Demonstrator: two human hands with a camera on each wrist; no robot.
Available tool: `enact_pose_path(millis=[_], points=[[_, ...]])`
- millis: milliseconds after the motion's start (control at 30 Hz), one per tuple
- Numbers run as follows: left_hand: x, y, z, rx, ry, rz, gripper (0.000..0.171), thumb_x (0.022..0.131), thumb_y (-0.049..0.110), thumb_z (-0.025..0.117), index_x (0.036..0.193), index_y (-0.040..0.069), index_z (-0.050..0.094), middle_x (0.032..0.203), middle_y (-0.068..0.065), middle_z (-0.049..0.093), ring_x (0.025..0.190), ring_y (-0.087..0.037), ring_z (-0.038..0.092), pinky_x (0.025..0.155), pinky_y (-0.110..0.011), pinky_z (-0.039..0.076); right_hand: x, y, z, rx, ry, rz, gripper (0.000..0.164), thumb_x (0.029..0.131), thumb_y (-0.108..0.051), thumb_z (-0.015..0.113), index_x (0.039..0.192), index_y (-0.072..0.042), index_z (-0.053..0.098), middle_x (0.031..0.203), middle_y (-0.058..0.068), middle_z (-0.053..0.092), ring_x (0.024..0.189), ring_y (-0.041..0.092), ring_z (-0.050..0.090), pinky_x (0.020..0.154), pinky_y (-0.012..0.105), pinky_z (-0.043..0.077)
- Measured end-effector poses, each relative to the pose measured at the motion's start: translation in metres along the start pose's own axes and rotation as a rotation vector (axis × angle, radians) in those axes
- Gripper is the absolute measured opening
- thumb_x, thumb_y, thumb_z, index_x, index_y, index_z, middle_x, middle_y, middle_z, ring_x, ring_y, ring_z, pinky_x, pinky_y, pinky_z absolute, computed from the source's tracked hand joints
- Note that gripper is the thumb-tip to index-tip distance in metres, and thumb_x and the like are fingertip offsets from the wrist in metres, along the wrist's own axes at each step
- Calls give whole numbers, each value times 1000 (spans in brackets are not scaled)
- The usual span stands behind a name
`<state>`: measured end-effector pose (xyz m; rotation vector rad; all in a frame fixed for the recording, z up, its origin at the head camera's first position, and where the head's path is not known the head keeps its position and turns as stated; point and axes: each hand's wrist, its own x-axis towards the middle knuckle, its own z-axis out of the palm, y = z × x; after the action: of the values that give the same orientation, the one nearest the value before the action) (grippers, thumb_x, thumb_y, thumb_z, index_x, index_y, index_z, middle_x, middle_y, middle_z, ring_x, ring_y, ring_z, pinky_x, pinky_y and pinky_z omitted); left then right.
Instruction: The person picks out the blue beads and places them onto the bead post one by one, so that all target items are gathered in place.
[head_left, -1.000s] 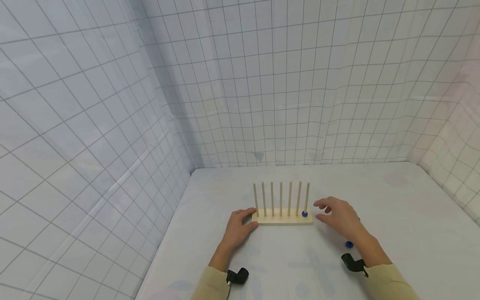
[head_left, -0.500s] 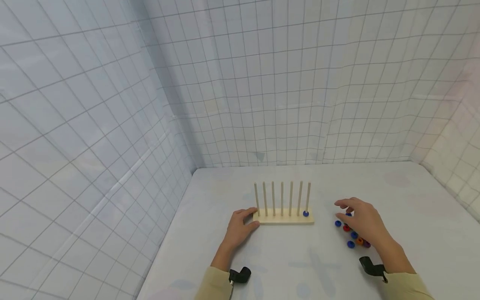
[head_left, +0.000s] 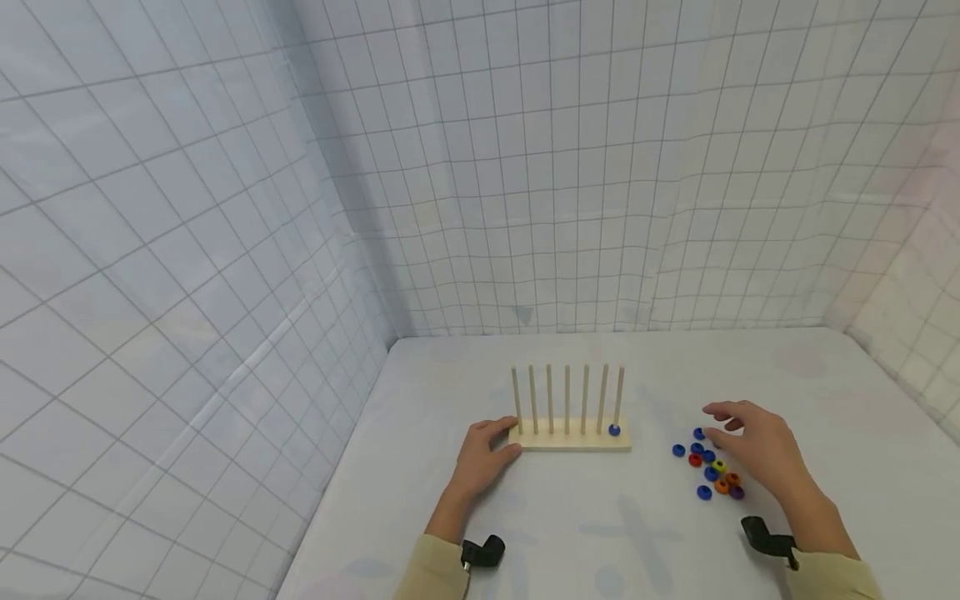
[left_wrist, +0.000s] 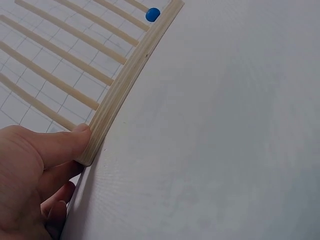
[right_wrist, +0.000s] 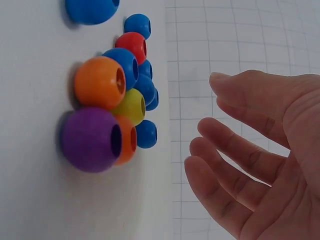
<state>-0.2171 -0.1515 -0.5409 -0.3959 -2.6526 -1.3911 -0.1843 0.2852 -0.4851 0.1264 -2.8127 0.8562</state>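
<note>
A pale wooden base (head_left: 573, 444) carries several upright pegs (head_left: 567, 400) in a row. On the rightmost peg, down at the base, sits a blue bead (head_left: 614, 430). My left hand (head_left: 480, 454) grips the base's left end, thumb on the front edge in the left wrist view. Over the right side of the table my right hand (head_left: 761, 442) hovers beside loose beads, fingers parted and nothing between them. Among these are a purple bead (right_wrist: 91, 140), an orange bead (right_wrist: 100, 82), a yellow bead (right_wrist: 131, 107), a red bead (head_left: 695, 459) and several blue ones.
The white-covered table (head_left: 555, 517) runs back to a grid-patterned curtain (head_left: 540, 208), which also hangs along the left and right sides. Black wrist cameras sit at both sleeves. One blue bead (head_left: 704, 492) lies nearest the table's front.
My right hand has moved right, away from the pegs and over to the loose beads, uncovering more of them. My left hand stays on the base.
</note>
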Motion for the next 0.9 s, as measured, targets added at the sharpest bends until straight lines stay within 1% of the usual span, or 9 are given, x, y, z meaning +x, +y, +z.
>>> enact_pose_path(millis=[167, 267, 400, 633, 733, 800, 900], points=[[-2, 1, 0, 1, -11, 8, 43, 90, 20, 76, 132, 12, 67, 129, -16, 60, 127, -37, 47, 103, -59, 38, -3, 11, 0, 3, 3, 30, 39, 90, -20, 77, 125, -5, 67, 114, 20, 67, 101, 40, 60, 77, 56, 51], [-3, 2, 0, 9, -24, 2, 43, 91, 18, 75, 133, 12, 67, 129, -15, 60, 128, -37, 47, 103, -59, 38, -5, 17, -1, 9, 3, 52, 40, 90, -21, 77, 125, -4, 67, 115, 22, 66, 101, 41, 60, 76, 56, 51], [-3, 3, -2, 25, -23, 24, 42, 91, 15, 75, 132, 10, 67, 127, -17, 61, 126, -39, 48, 102, -60, 38, -7, 24, -1, 13, -10, 78, 42, 90, -23, 77, 126, -4, 66, 116, 22, 65, 100, 41, 60, 74, 54, 52], [-3, 6, -5, 27, -12, 50, 42, 90, 11, 74, 131, 9, 67, 127, -17, 62, 125, -41, 49, 101, -61, 38, -7, 26, -2, 18, -58, 113, 46, 89, -23, 76, 129, -2, 64, 117, 24, 65, 98, 39, 61, 74, 52, 52], [-4, 5, -4, 54, 9, 97, 41, 90, 11, 74, 130, 9, 68, 125, -17, 62, 121, -42, 50, 97, -61, 41, -7, 28, -4, 21, -77, 119, 46, 90, -23, 75, 129, -2, 63, 117, 25, 64, 98, 39, 61, 75, 53, 52], [-4, 4, -4, 56, 17, 116, 41, 90, 11, 74, 130, 8, 68, 124, -17, 63, 120, -42, 51, 96, -61, 42, -7, 29, -4, 17, -85, 116, 45, 90, -22, 75, 128, -2, 63, 117, 25, 64, 98, 40, 60, 75, 53, 52], [-4, 3, -5, 40, 6, 100, 41, 90, 10, 74, 130, 8, 68, 125, -18, 63, 121, -42, 51, 98, -61, 41, -7, 31, -2, 11, -92, 110, 42, 90, -19, 74, 127, -2, 64, 116, 25, 65, 98, 40, 60, 76, 53, 52]])
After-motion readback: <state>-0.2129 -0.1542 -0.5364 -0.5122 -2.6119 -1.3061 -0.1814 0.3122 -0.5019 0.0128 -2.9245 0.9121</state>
